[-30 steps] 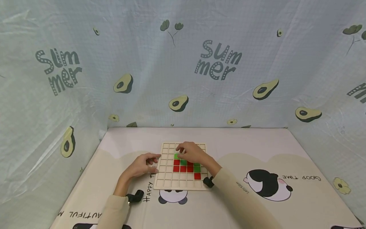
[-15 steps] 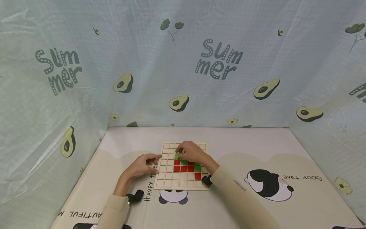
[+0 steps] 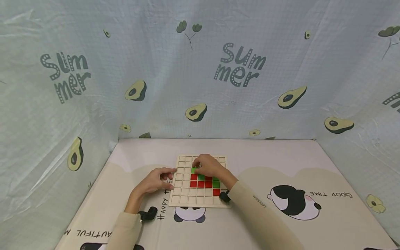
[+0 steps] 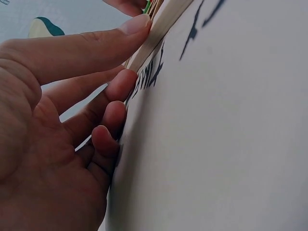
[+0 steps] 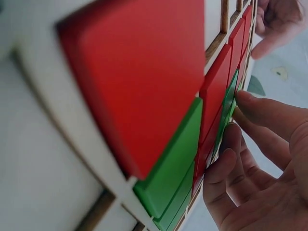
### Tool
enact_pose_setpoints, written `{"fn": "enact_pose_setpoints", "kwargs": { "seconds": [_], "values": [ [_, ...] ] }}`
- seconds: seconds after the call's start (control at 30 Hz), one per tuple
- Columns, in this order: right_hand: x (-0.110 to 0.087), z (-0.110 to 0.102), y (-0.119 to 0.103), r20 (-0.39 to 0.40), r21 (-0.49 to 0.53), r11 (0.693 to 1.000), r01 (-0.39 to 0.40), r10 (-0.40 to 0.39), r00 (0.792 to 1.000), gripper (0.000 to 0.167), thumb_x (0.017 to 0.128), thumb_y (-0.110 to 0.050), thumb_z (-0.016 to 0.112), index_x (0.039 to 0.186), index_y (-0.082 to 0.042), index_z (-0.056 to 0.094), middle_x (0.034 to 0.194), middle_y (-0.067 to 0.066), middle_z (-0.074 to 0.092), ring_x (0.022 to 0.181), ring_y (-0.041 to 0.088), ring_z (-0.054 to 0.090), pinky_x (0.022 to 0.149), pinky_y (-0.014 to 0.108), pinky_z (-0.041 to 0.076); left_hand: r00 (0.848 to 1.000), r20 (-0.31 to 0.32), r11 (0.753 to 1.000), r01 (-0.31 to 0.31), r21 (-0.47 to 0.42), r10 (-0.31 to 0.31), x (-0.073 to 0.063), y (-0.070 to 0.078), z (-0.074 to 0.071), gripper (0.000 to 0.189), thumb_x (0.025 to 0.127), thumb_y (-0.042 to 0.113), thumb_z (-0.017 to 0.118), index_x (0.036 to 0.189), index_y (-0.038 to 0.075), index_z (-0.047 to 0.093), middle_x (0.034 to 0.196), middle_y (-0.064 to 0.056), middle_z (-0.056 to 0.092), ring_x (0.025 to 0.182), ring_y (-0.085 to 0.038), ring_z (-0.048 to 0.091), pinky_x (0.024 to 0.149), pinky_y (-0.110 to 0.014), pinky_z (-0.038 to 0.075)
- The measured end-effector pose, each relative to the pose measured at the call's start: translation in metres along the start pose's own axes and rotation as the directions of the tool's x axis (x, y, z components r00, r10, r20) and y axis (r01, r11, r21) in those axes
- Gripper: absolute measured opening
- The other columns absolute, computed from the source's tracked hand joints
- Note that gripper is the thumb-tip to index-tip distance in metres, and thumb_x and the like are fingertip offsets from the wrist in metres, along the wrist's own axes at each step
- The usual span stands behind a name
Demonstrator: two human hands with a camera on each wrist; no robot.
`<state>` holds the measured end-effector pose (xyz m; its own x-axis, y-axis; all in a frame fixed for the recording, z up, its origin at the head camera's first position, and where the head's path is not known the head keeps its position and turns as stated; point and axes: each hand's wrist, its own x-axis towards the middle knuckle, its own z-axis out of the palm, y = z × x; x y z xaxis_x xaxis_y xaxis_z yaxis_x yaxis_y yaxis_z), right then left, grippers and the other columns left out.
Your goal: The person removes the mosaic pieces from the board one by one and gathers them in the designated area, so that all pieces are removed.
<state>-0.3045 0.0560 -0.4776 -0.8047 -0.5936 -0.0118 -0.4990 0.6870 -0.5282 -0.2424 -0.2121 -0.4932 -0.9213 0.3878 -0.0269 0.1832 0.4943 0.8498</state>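
A wooden grid board (image 3: 183, 200) lies on the table, with several red and green square tiles set in its cells. My right hand (image 3: 208, 165) is over its upper middle, thumb and index finger pinching a bright green tile (image 3: 193, 170) at its cell. In the right wrist view the thumb (image 5: 246, 99) is right at the green tiles, and a large red tile (image 5: 144, 72) fills the foreground. My left hand (image 3: 157, 178) is at the board's left side, its extended thumb (image 4: 139, 24) and index finger touching the edge, the other fingers loosely bent.
The table cover (image 3: 243, 225) carries printed pandas and lettering. A white curtain (image 3: 162, 69) with avocado prints hangs behind and at both sides. Dark objects (image 3: 90, 246) show at the near edge. Each wrist wears a small black camera (image 3: 148, 213).
Both hands stay nearly in place. The right forearm and its wrist camera have shifted slightly left, and the right fingertips have closed in a little around the bright green tile.
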Motion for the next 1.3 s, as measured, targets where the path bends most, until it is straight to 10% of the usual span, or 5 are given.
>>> {"fn": "enact_pose_setpoints", "kwargs": {
  "seconds": [1.3],
  "values": [
    [-0.001,-0.001,-0.012,0.010,-0.073,0.996,-0.051,0.051,0.999,0.013,0.092,-0.015,0.076,0.104,-0.016,0.072,0.103,0.003,0.073,0.093,0.018,0.065,0.084,0.035,0.054,0.999,0.039,1.000,-0.012,-0.009,0.012,-0.001,0.000,-0.001,0.071,0.077,0.004,0.084,0.141,-0.009,0.057,0.098,-0.017,0.064,0.083,-0.020,0.050,0.070,-0.021,0.041]
  ]
}}
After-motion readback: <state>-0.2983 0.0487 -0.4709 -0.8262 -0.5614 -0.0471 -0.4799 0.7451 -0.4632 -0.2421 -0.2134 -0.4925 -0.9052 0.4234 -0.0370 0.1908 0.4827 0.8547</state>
